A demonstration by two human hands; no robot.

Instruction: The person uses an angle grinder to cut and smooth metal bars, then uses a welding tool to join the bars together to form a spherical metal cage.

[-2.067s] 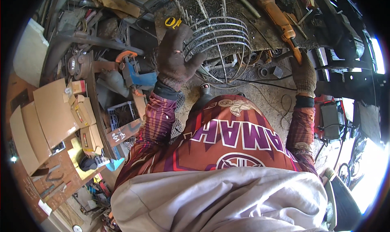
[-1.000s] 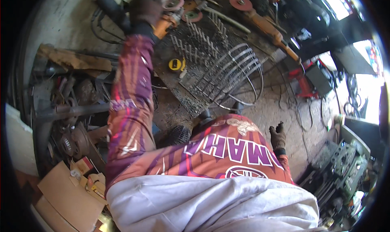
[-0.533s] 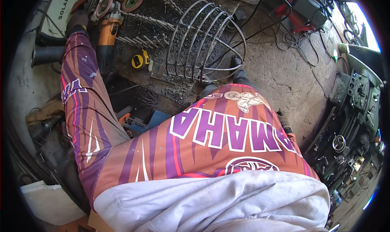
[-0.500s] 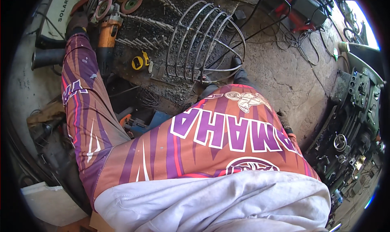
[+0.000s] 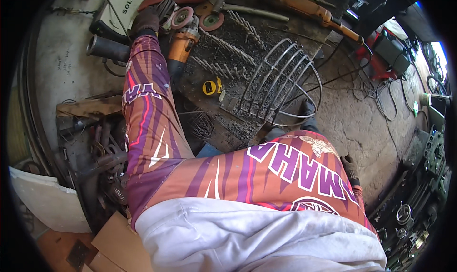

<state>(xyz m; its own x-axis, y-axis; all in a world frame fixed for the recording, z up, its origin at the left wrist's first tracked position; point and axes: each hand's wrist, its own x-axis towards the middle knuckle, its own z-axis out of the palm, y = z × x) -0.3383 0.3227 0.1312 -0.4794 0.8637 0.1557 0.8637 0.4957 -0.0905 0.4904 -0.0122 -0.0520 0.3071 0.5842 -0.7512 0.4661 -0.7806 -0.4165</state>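
Observation:
My left hand (image 5: 146, 22), in a dark glove, reaches to the far left of the worktable beside a bundle of thin grey wires or rods (image 5: 165, 8). Its fingers are hidden, so I cannot tell whether it grips the bundle. An orange angle grinder (image 5: 183, 45) lies just right of that forearm, near abrasive discs (image 5: 212, 21). My right hand (image 5: 350, 167), also gloved, hangs low at my right side, away from the table; its finger pose is unclear. A cage-like frame of bent metal rods (image 5: 281, 74) rests at the table's right edge.
A yellow tape measure (image 5: 209, 87) and rows of short metal rods (image 5: 223, 48) lie on the gritty table. Another orange grinder (image 5: 304, 9) is at the back. Left stand a white box (image 5: 121, 12) and dark cylinder (image 5: 108, 49). Cables (image 5: 381, 98) trail across the floor by a red machine (image 5: 388, 57).
My view has swung left, so the scene sits farther right and lower. The second grinder has come into view, and more of my right hand shows. My left hand stays by the bundle.

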